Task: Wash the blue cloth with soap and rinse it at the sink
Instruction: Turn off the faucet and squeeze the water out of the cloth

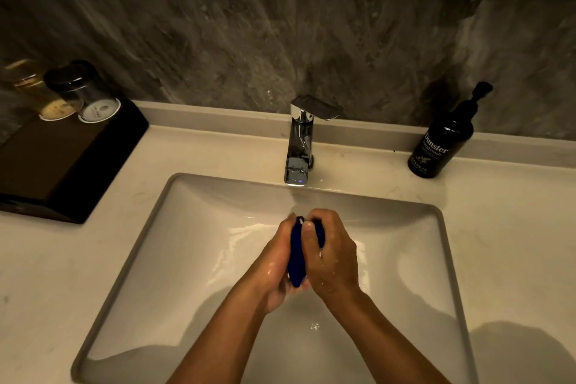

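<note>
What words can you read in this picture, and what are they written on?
"Dunster" is on the black pump bottle, right of the faucet.
"hand wash" stands just under it on the same bottle.
Below that is a smaller line and a little picture, too small to read.
The two jars on the black tray have round labels, too blurred to read.
No other writing shows.

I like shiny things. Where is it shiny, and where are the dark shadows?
Head view: glare on the wet sink behind the hands and on the chrome tap; arm shadows darken the basin's near half; the edges bend from the wide lens.
</note>
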